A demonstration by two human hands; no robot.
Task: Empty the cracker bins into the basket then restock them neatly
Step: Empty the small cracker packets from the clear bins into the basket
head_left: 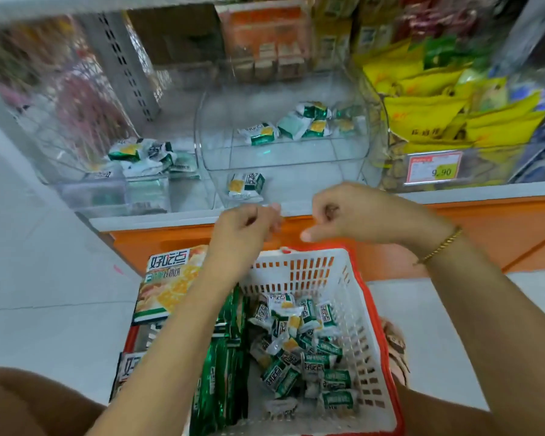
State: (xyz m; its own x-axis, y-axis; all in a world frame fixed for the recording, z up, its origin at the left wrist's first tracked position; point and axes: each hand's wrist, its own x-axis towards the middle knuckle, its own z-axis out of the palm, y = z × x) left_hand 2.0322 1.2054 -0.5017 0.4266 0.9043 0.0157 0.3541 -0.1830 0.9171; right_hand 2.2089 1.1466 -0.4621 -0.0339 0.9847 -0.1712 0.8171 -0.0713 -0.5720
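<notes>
Head view looking down at a shop shelf. A white basket (299, 265) sits near, on the floor, holding a heap of small cracker packets (296, 344). Emptying is partly done: the far middle bin (296, 152) holds about 6 packets and the far left bin (76, 190) a few. Restocking is not yet begun. The left hand (244, 229) and right hand (350, 215) hover between bins and basket, each grip curled. Blur hides whether either pinches a packet.
</notes>
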